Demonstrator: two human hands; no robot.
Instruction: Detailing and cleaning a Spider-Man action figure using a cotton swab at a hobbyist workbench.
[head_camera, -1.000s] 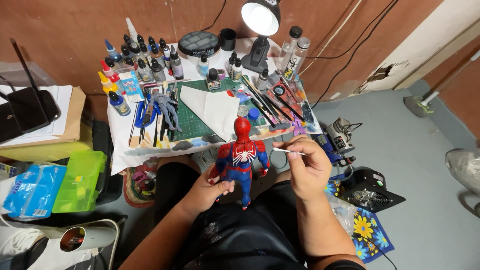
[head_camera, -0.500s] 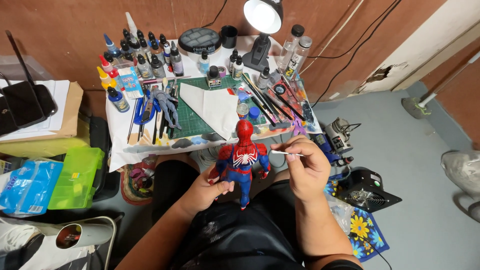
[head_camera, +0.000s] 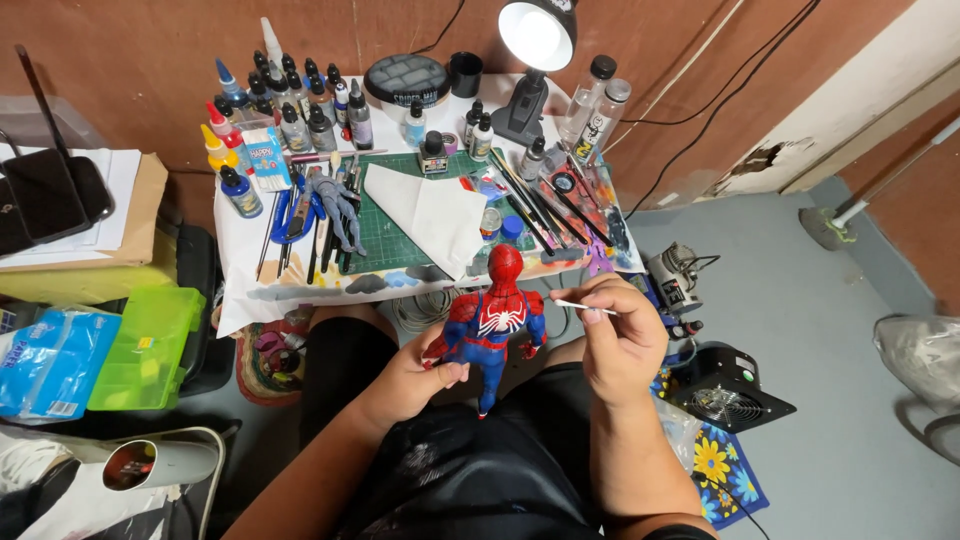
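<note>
Both forearms reach forward over the lap, bare to the elbows. The left hand (head_camera: 415, 375) is curled closed, thumb up and fingers wrapped underneath. The right hand (head_camera: 620, 335) sits higher, wrist bent, thumb and forefinger pinched together, remaining fingers folded.

At the centre of the frame the left hand (head_camera: 405, 385) grips a red and blue action figure (head_camera: 490, 325) by its arm while the right hand (head_camera: 620, 340) pinches a thin white stick (head_camera: 585, 307) beside its shoulder, below a cluttered table (head_camera: 240, 240) with paint bottles (head_camera: 290, 100) and a lit desk lamp (head_camera: 535, 40).
</note>
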